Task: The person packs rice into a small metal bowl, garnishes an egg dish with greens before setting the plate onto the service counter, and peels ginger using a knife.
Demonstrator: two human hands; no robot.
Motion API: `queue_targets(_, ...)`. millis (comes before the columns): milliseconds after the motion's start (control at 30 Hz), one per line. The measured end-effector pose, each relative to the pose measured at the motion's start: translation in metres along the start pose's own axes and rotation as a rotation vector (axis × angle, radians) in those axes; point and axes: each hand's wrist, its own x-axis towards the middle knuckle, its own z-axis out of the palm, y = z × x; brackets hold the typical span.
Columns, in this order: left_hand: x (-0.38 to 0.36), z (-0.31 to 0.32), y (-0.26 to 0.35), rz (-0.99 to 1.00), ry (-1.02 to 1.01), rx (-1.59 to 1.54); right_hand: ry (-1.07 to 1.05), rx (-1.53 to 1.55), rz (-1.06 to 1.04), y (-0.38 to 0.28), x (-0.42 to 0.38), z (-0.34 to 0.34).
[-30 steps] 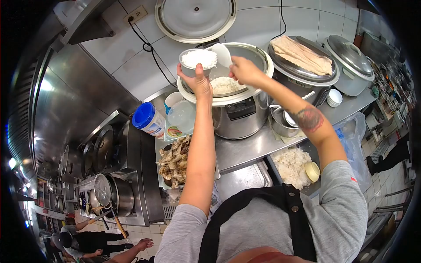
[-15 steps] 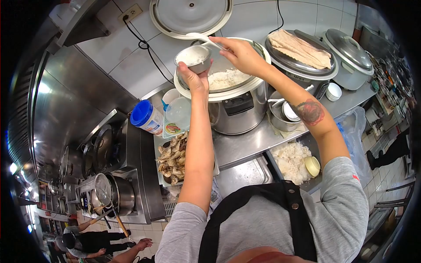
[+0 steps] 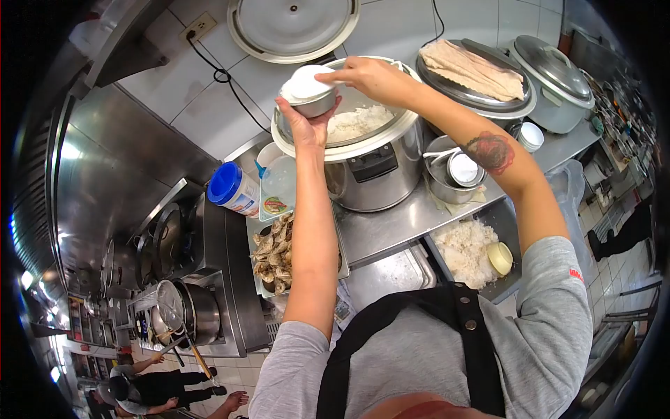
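Note:
My left hand is closed around a small metal bowl with white rice in it, raised over the left rim of a large rice cooker. In my right hand is a white rice paddle. Its broad face lies flat over the bowl's top and hides most of the rice there. Loose cooked rice shows inside the cooker, below my right wrist.
A cooker lid leans on the wall. Beside the cooker stand a pot with white cups and a blue-lidded tub. A tray of brown food pieces and a rice bin sit nearer. Other people are at lower left.
The rice paddle has moved from above the bowl, where it was edge-on, down flat onto its top. My right hand has shifted slightly left; my left hand still holds the bowl.

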Motion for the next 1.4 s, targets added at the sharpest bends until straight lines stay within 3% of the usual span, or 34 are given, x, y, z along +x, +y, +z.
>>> queue_targets(67, 0.001, -0.004, 0.000, 0.021, -0.005, -0.032, 0.105, 0.138, 0.035, -0.010, -0.001, -0.016)
queue_targets(167, -0.018, -0.009, 0.007, 0.012, -0.050, -0.147, 0.232, 0.530, 0.426, -0.046, -0.024, -0.054)
queue_targets(233, -0.059, -0.005, 0.016, -0.005, -0.105, -0.289, 0.256, 0.794, 0.571, -0.065, -0.061, -0.073)
queue_targets(300, -0.107, -0.015, 0.021, -0.187, -0.291, -0.623, 0.112, 0.845, 0.679, -0.076, -0.109, -0.087)
queue_targets(367, -0.147, -0.028, 0.015, -0.268, -0.518, -0.715, 0.053, 0.955, 0.836, -0.087, -0.152, -0.089)
queue_targets(467, -0.213, -0.054, -0.004, -0.530, -0.365, -0.655, -0.116, 0.843, 1.094, -0.097, -0.210, -0.085)
queue_targets(533, -0.259, -0.060, -0.030, -0.588, 0.150, -0.344, -0.266, 0.677, 1.172, -0.108, -0.230, -0.077)
queue_targets(633, -0.290, -0.090, -0.090, -0.735, 0.288, -0.204, -0.371, 0.508, 1.150, -0.127, -0.263, -0.039)
queue_targets(767, -0.303, -0.132, -0.142, -0.743, 0.279, -0.165, -0.449, 0.467, 1.004, -0.145, -0.303, 0.029)
queue_targets(833, -0.296, -0.124, -0.142, -0.737, 0.359, 0.069, -0.378, 0.500, 0.838, -0.152, -0.316, 0.060)
queue_targets(967, -0.295, -0.154, -0.161, -0.708, 0.339, 0.524, -0.721, 0.401, 0.913, -0.156, -0.304, 0.084)
queue_targets(1000, -0.310, -0.209, -0.205, -0.560, 0.325, 0.928, -0.774, 0.367, 0.884, -0.157, -0.304, 0.091)
queue_targets(1100, -0.308, -0.194, -0.185, -0.396, 0.205, 1.384, -0.893, 0.302, 0.825, -0.158, -0.294, 0.102)
queue_targets(1133, -0.308, -0.190, -0.183, -0.343, 0.218, 1.321, -0.926, 0.283, 0.813, -0.158, -0.291, 0.104)
queue_targets(1233, -0.296, -0.162, -0.162, -0.831, 0.477, 0.721, -1.006, 0.259, 0.810, -0.159, -0.285, 0.117)
queue_targets(1333, -0.294, -0.147, -0.159, -0.779, 0.620, 0.328, -1.086, 0.250, 0.787, -0.155, -0.272, 0.122)
queue_targets(1400, -0.296, -0.140, -0.157, -0.729, 0.648, 0.317, -1.076, 0.301, 0.675, -0.136, -0.281, 0.133)
